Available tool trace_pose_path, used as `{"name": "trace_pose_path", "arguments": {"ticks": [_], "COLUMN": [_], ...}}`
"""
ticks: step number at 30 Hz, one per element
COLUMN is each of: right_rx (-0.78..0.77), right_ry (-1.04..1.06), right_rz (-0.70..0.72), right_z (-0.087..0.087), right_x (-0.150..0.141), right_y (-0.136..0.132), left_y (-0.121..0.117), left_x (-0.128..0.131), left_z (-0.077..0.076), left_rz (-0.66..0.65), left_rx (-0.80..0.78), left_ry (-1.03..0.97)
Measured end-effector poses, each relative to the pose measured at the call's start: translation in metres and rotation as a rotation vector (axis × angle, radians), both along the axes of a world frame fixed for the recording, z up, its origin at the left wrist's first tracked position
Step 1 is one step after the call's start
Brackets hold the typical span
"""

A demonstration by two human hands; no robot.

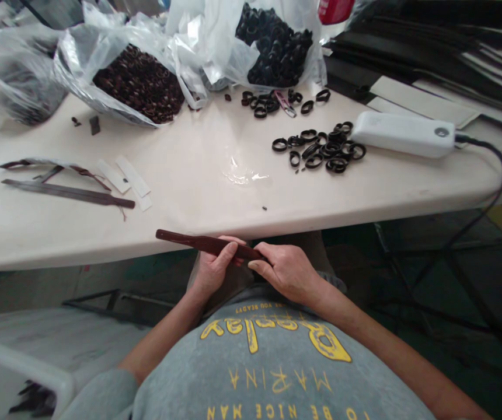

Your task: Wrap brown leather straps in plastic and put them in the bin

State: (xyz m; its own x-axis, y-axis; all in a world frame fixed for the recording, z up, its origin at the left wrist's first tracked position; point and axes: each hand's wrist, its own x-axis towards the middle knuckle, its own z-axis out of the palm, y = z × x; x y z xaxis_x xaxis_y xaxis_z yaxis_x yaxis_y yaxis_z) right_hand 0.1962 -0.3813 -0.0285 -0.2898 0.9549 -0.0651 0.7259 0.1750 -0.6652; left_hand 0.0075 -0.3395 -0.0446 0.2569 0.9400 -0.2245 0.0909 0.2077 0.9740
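Note:
A dark reddish-brown leather strap (190, 240) is held across my lap, just off the table's front edge. My left hand (216, 262) grips its middle, thumb on top and fingers underneath. At the strap's right end, my right hand (283, 268) pinches it between thumb and fingers, hiding that tip. The free end points left, close to the table edge. On the table to the left lie another brown strap (69, 192) and a thinner curved strip (58, 164), beside white paper slips (132, 178).
Black loops (330, 146) lie scattered near a white corded device (404, 134). Pink-handled snips (285, 104) rest behind them. Plastic bags hold brown loops (141, 84) and black loops (272, 49). Glossy clear patches (244, 175) mark the table (190, 192). Dark sheets (430, 58) are stacked at right.

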Motion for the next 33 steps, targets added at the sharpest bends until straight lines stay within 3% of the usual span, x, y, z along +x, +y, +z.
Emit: {"name": "trace_pose_path", "arguments": {"ticks": [15, 33], "right_rx": [-0.059, -0.044], "right_ry": [-0.018, -0.063], "right_rz": [0.010, 0.018], "right_z": [-0.0017, 0.0016], "right_x": [-0.0038, -0.0063], "right_y": [-0.0006, -0.0023], "left_y": [0.0003, -0.0024], "left_x": [-0.0001, -0.0054], "left_z": [-0.0009, -0.0053], "left_rz": [-0.011, 0.019], "left_rx": [0.028, -0.012], "left_ry": [0.087, 0.013]}}
